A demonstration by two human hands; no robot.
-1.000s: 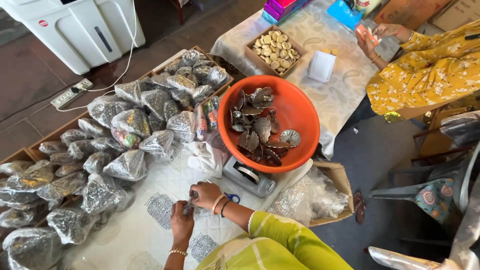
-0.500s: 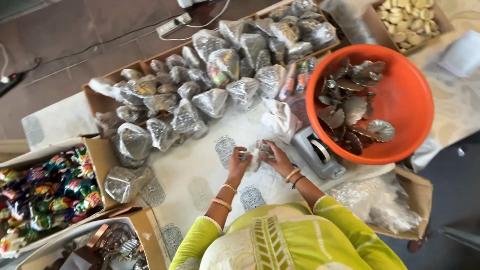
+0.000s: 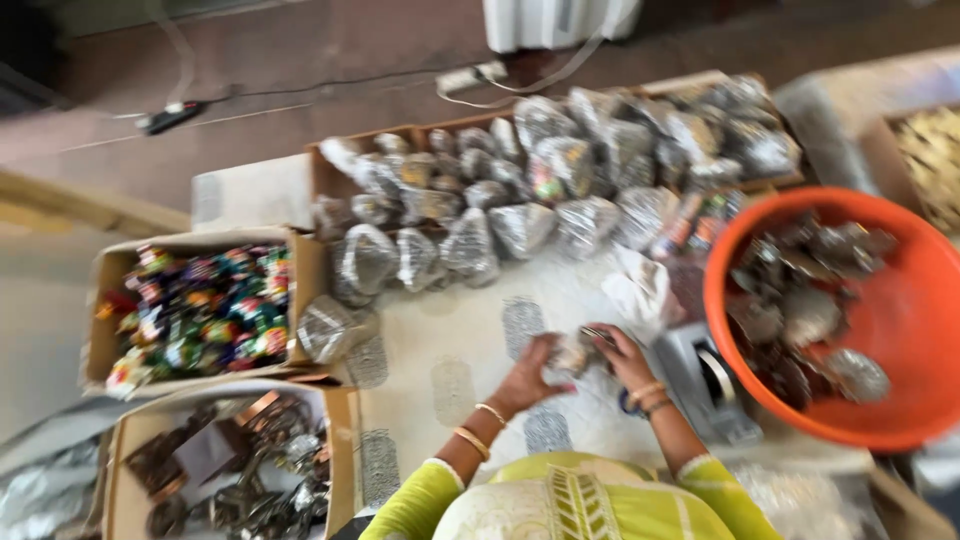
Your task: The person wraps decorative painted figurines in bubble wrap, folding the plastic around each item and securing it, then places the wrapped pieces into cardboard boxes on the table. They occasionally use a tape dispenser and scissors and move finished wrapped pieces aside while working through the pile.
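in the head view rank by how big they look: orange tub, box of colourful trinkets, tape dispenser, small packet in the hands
1. orange tub, though cut off at the frame edge
2. box of colourful trinkets
3. tape dispenser
4. small packet, held between left hand and right hand

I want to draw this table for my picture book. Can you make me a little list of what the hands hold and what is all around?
left hand: on a small shiny packet, blurred
right hand: on the same packet
bangles: on both wrists
orange tub: to the right, holds dark and silvery pieces
tape dispenser: beside the tub
wrapped silvery bundles: rows at the far side
cardboard box: left, full of colourful bits
cloth: white with patterned patches
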